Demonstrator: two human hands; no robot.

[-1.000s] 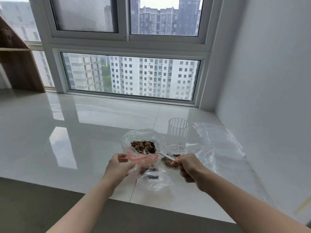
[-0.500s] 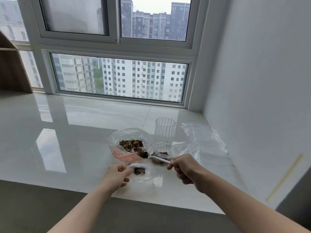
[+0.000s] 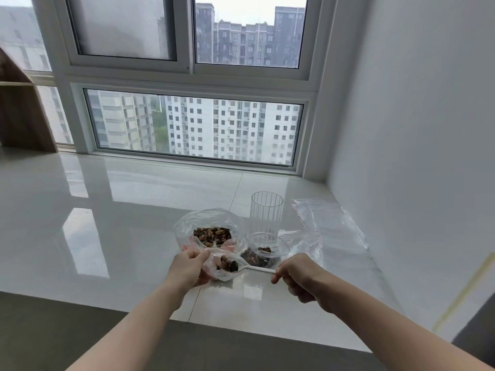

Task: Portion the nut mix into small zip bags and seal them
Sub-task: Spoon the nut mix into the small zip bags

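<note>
Glossy white tiles of the table (image 3: 134,210) run to a big window at the top of the frame. You are mid-portion: your left hand (image 3: 188,266) pinches open the mouth of a small clear zip bag (image 3: 222,274) at lower centre, while your right hand (image 3: 297,274) grips a white plastic spoon (image 3: 257,268), its bowl of brown nut mix (image 3: 229,265) inside. Next, tip it in, keeping the mouth wide. More mix sits in the larger clear bag (image 3: 211,226) just behind.

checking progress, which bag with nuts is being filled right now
The small bag gripped by the left hand; the right hand's spoon reaches into it. The others lie unheld behind.
</note>
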